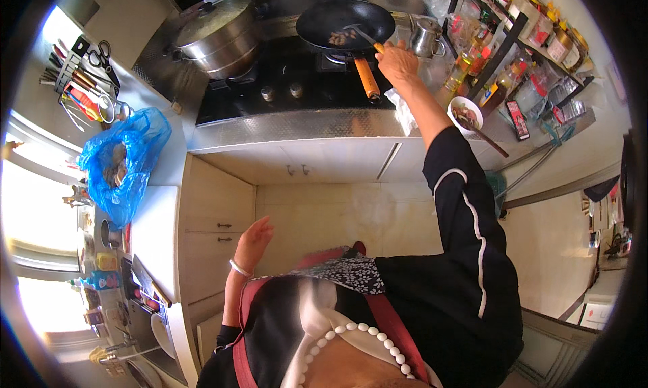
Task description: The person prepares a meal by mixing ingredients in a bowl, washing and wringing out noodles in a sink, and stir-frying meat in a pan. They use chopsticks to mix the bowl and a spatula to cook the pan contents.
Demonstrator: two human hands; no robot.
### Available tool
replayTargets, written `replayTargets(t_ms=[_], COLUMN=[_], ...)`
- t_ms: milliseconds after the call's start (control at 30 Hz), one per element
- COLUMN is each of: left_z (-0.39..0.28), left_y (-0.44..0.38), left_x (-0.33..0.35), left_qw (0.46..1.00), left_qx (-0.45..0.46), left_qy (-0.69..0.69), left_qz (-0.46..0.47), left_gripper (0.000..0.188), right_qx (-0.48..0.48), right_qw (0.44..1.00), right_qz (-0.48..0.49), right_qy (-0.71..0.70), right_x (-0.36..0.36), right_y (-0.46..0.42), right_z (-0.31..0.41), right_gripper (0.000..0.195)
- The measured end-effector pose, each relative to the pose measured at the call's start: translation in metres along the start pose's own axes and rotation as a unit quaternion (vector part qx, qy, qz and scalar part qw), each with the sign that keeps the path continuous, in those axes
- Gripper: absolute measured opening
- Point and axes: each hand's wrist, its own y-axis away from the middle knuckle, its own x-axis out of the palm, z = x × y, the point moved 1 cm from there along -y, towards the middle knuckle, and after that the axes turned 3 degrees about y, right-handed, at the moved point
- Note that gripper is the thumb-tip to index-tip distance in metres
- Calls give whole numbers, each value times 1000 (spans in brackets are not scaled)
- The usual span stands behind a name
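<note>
My right hand [400, 61] grips the wooden handle [378, 48] of a metal spatula whose blade [353, 27] reaches into a black wok [314, 26]. Small browned pieces of food [338, 37] lie together in the wok beside the blade. The wok's own wooden handle [366, 78] points toward me over the front of the gas stove [314, 97]. My left hand [254, 242], a white bangle at its wrist, hangs in front of my body and holds nothing. Its fingers look loosely bent.
A lidded steel steamer pot [223, 49] stands on the left burner. Right of the stove are a steel pitcher [425, 38], a white bowl [466, 102] with food and chopsticks, a phone [517, 120] and a bottle rack [498, 54]. A blue plastic bag [147, 135] occupies the left counter.
</note>
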Motion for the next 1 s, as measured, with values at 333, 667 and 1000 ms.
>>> replayTargets(t_ms=[333,667,1000], left_z=[31,40,39], left_y=[20,30,64], left_x=[0,22,32], left_qw=[993,987,982], left_qx=[-24,-59,-72], left_qy=[91,137,145], left_qz=[-67,-57,-102], left_gripper=[38,41,41], right_qx=[-137,-201,-123], right_qw=[982,977,991], right_qz=[112,74,0], right_qy=[72,12,-52], right_x=[0,-69,9], right_y=[-27,-12,-37], right_z=[-31,-31,8], right_gripper=[35,23,29])
